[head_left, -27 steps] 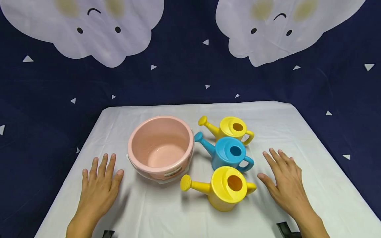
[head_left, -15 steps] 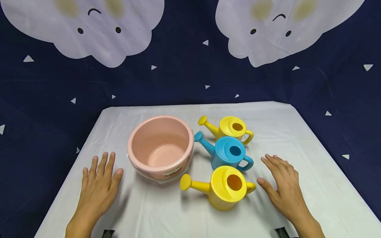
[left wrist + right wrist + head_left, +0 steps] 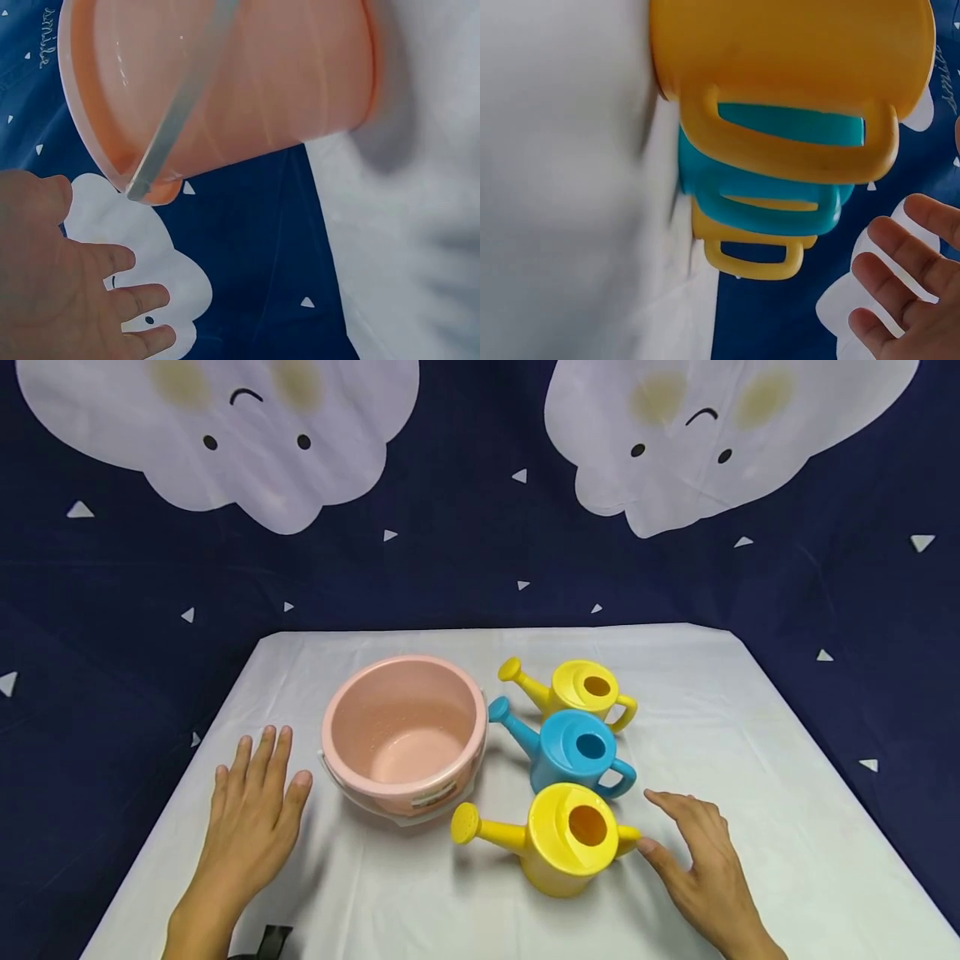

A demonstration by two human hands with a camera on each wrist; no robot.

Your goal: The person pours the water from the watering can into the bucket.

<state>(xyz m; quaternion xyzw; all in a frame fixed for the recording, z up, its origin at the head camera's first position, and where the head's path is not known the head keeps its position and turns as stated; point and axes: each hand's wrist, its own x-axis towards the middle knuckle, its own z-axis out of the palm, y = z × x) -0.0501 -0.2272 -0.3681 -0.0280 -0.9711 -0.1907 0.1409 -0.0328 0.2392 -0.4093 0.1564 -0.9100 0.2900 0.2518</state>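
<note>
My right hand (image 3: 701, 868) hovers at the handle of the nearest yellow watering can (image 3: 566, 843), its thumb close to the handle; whether they touch I cannot tell. In the right wrist view its fingers (image 3: 904, 259) are spread and loosely bent, holding nothing. Behind that can stand a blue watering can (image 3: 573, 750) and another yellow watering can (image 3: 583, 687), all with spouts to the left. My left hand (image 3: 251, 818) is flat with straight fingers, left of a pink bucket (image 3: 405, 785), apart from it. The bucket's pale handle (image 3: 184, 97) hangs down its side.
A white cloth (image 3: 405, 902) covers the table. Behind it hangs a dark blue backdrop (image 3: 450, 577) with white clouds and small triangles. A black strap (image 3: 272, 939) shows beside the left wrist.
My right hand has moved left toward the nearest yellow can's handle, its fingers bending. The left hand has shifted slightly forward. The bucket and cans stand where they were; the view has tilted slightly.
</note>
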